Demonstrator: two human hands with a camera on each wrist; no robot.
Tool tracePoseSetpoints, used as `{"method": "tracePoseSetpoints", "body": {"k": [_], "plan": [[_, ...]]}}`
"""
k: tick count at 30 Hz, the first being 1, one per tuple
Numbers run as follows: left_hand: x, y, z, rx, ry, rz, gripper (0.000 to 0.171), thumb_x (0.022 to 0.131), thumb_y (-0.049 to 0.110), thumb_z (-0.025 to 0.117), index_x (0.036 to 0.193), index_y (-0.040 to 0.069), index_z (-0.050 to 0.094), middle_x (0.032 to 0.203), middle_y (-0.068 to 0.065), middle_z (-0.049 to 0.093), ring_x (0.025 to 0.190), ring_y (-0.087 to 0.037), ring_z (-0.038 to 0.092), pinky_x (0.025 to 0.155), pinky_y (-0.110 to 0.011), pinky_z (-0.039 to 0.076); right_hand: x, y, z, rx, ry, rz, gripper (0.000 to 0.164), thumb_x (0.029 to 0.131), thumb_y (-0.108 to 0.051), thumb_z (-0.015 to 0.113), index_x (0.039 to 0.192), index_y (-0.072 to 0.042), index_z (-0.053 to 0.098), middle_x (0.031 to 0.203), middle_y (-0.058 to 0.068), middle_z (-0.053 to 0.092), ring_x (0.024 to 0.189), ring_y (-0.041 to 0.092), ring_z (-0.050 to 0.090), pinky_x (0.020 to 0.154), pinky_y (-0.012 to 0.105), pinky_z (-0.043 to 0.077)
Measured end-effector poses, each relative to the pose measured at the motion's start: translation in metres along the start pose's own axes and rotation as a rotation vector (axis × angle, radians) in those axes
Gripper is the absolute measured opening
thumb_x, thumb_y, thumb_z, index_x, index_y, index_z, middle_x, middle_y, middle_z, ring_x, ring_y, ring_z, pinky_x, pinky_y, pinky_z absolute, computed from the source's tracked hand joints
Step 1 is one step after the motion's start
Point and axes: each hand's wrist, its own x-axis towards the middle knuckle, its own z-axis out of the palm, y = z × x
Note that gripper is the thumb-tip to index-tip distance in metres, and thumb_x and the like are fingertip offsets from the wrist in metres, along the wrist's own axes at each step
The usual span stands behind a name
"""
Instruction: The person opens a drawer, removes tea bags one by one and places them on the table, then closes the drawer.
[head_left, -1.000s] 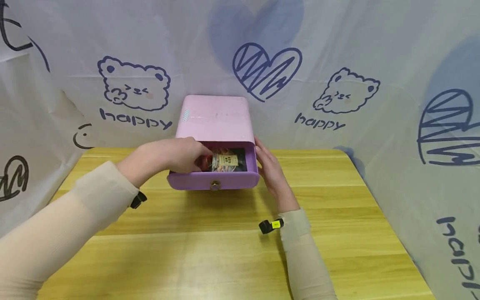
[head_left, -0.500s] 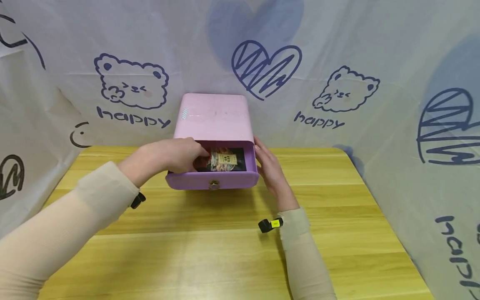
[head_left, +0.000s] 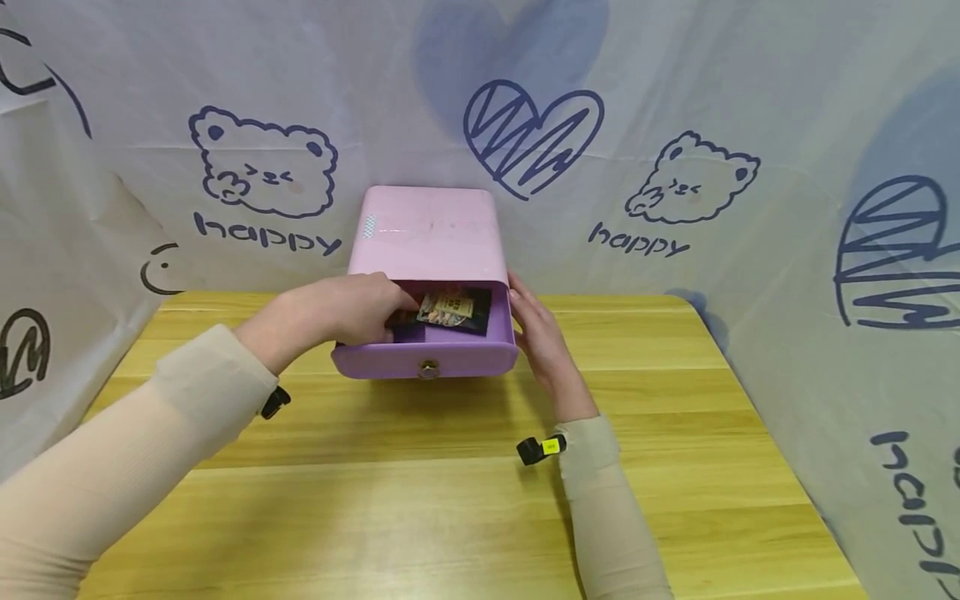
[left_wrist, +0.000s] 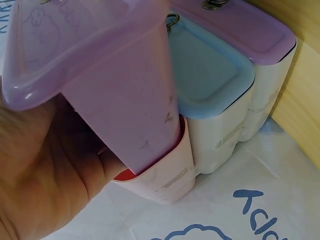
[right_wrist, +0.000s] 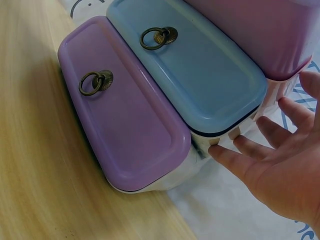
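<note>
A small pink cabinet (head_left: 431,233) stands against the back cloth, its purple top drawer (head_left: 465,362) pulled out. My left hand (head_left: 356,308) reaches over the drawer's left wall, thumb and fingers curled at the left end of a dark food packet (head_left: 450,308) with a pale label. The packet lies tilted, and bare drawer floor shows in front of it. The fingertips are partly hidden, and in the left wrist view the drawer wall covers them. My right hand (head_left: 540,333) rests with extended fingers on the cabinet's right side.
Below the top drawer, a blue drawer (right_wrist: 200,75) and a lower purple drawer (right_wrist: 125,115) are closed, each with a ring pull. The cabinet stands on a wood-grain table (head_left: 450,500). A patterned cloth (head_left: 555,50) hangs behind and at the sides.
The packet has shifted toward the drawer's back and tilted, uncovering the floor in front. The red thing by my left fingers is mostly out of sight now. My right hand has stayed put.
</note>
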Motion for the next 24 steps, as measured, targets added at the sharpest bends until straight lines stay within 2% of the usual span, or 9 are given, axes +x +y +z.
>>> {"method": "tracePoseSetpoints", "body": {"k": [5,12,17,24], "plan": [[-0.001,-0.001,0.001,0.01,0.032,0.018,0.028,0.071,0.005,0.061,0.098,0.012,0.066,0.083,-0.001,0.063,0.069,-0.014,0.052,0.064,-0.033,0.047,0.0,0.0,0.0,0.005,-0.01,-0.01,0.046,0.09,-0.047,0.048,0.134,-0.037,0.041,0.143,-0.01,0.032,0.124,0.01,0.032,0.103,0.05,0.028],[-0.003,0.001,0.001,0.087,0.07,-0.016,0.035,0.077,0.004,0.055,0.109,0.015,0.064,0.098,-0.005,0.065,0.08,-0.015,0.056,0.075,-0.037,0.05,0.0,0.0,0.0,0.0,-0.007,-0.007,0.046,0.089,-0.048,0.048,0.133,-0.038,0.042,0.143,-0.011,0.033,0.123,0.01,0.033,0.103,0.05,0.029],[-0.006,0.001,0.002,0.131,0.096,-0.013,0.034,0.082,0.006,0.052,0.113,0.015,0.063,0.103,-0.008,0.065,0.089,-0.02,0.058,0.08,-0.041,0.05,0.0,-0.001,0.001,0.0,-0.001,-0.006,0.046,0.089,-0.049,0.049,0.133,-0.037,0.042,0.142,-0.01,0.034,0.122,0.01,0.034,0.103,0.048,0.03],[-0.012,0.002,0.0,0.112,0.136,-0.005,0.032,0.085,0.006,0.048,0.11,0.018,0.065,0.104,-0.005,0.065,0.092,-0.019,0.058,0.082,-0.04,0.05,0.0,-0.001,0.0,0.014,-0.009,-0.002,0.046,0.09,-0.045,0.048,0.135,-0.035,0.04,0.144,-0.008,0.032,0.124,0.01,0.032,0.103,0.049,0.029]]}}
